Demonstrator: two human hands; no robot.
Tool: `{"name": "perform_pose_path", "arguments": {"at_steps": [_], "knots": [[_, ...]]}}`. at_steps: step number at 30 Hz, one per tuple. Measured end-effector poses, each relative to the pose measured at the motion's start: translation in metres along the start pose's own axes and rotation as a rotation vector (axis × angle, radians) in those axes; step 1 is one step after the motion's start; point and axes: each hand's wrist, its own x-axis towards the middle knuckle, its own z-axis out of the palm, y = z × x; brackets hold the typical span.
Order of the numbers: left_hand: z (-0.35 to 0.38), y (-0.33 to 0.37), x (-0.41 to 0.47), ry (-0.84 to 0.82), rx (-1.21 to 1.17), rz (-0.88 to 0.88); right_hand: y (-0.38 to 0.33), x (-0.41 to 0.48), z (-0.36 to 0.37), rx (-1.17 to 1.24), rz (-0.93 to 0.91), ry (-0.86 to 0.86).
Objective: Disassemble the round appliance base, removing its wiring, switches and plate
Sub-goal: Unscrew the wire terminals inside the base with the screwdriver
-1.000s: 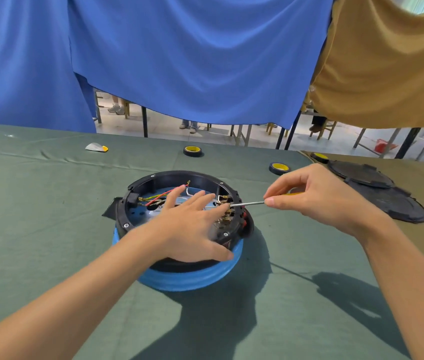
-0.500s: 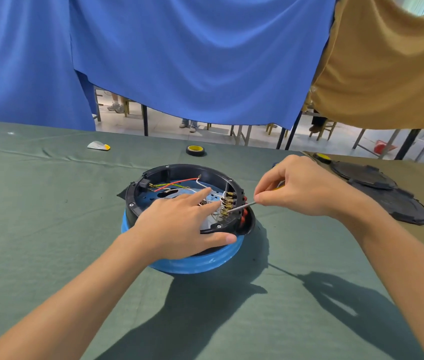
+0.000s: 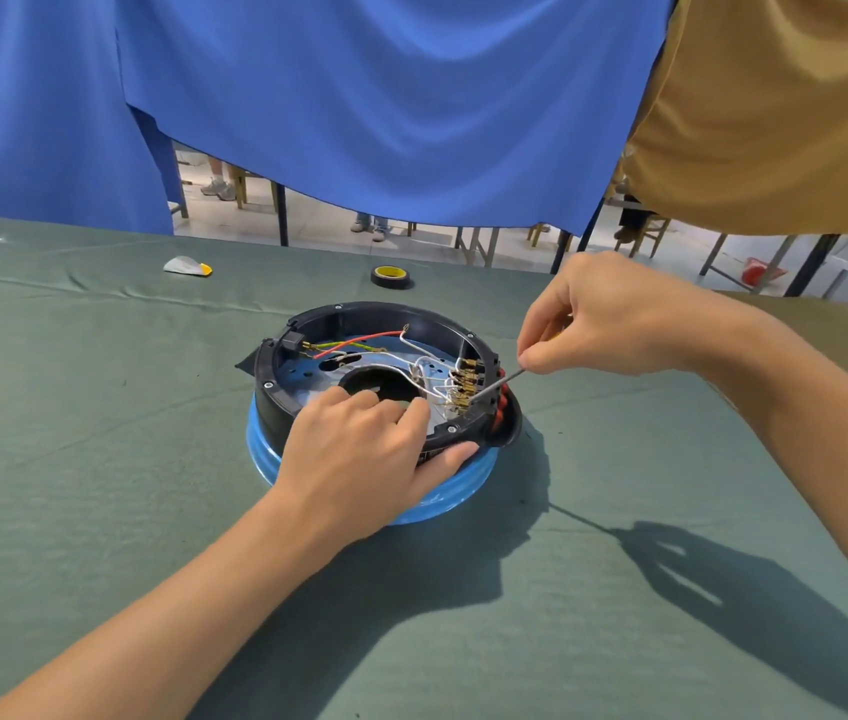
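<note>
Head view: the right hand [image 3: 614, 314], pinching the screwdriver [image 3: 504, 380], has brought its tip to the terminals [image 3: 463, 389]; the left hand [image 3: 354, 454] grips the base [image 3: 359, 310], so unwiring likely begins.

Single head-worn view, forward and down (close) over the table [image 3: 100, 459]
</note>
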Motion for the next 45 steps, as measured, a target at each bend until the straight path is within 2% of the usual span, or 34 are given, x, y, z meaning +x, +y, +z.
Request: {"name": "perform_pose_path", "arguments": {"at_steps": [5,12,20,26,28,32,34,37,38,43,45], "knots": [[-0.001,-0.001,0.001,0.048,0.021,-0.026,0.001,0.0,0.002,0.009,0.013,0.012],[-0.003,0.001,0.002,0.025,0.041,-0.065,0.001,-0.002,0.001,0.035,0.024,0.01],[-0.004,0.002,0.001,0.013,0.061,-0.06,-0.011,0.0,0.001,-0.046,0.059,-0.014],[-0.001,0.003,0.001,0.026,0.079,-0.059,0.002,-0.008,0.009,0.233,0.304,-0.032],[-0.001,0.003,0.001,0.028,0.088,-0.063,0.002,-0.014,0.012,0.206,0.232,-0.003],[0.0,0.003,0.001,0.029,0.09,-0.059,-0.013,-0.018,0.012,-0.049,-0.004,0.041],[0.0,0.003,0.001,0.029,0.089,-0.058,-0.015,-0.017,0.013,-0.038,0.053,0.047],[0.0,0.003,0.001,0.031,0.088,-0.063,-0.014,-0.018,0.016,0.168,0.299,0.068],[0.0,0.003,0.0,0.032,0.086,-0.063,-0.013,-0.019,0.017,0.175,0.305,0.07],[0.004,0.003,0.0,0.047,0.078,-0.063,-0.021,-0.027,0.017,-0.106,-0.023,0.067],[0.004,0.002,0.0,0.05,0.08,-0.062,-0.02,-0.026,0.019,-0.071,0.025,0.075]]}}
